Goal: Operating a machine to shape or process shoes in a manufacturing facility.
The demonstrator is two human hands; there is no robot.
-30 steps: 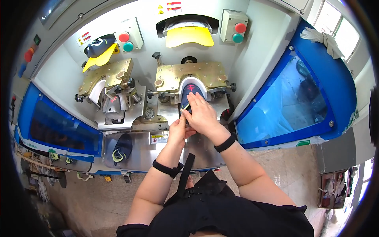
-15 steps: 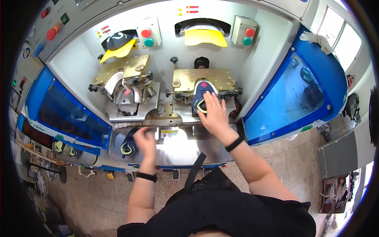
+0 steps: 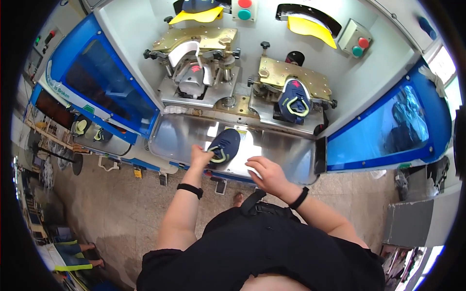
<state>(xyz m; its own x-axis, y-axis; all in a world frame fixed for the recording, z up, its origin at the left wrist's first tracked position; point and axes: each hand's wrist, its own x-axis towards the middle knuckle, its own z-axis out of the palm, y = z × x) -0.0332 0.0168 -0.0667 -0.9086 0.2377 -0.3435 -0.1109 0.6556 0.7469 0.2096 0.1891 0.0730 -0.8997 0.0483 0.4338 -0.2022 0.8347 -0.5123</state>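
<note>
My left hand [image 3: 200, 157] is closed on the heel end of a navy shoe upper [image 3: 226, 144] with a lime-edged opening, over the steel tray [image 3: 179, 140]. To its right, my right hand [image 3: 268, 175] hangs open at the tray's front edge, fingers loosely bent and touching nothing. A second navy shoe upper [image 3: 292, 103] sits in the right-hand moulding station, its toe under the brass plate [image 3: 306, 80]. In the left-hand station, a bare metal toe mould [image 3: 193, 77] with a red mark stands beneath another brass plate [image 3: 204, 40].
Yellow-lined pieces [image 3: 199, 15] stick out of slots in the back wall, beside a red-and-green button box [image 3: 356, 40]. Blue-framed window panels [image 3: 391, 126] flank the machine. At lower left, another person's legs [image 3: 80, 254] show near more shoe uppers [image 3: 81, 126].
My right hand has left the upper in the right station and come back over the tray's front. My left hand has taken hold of the tray's upper and brought it rightward. The view has shifted.
</note>
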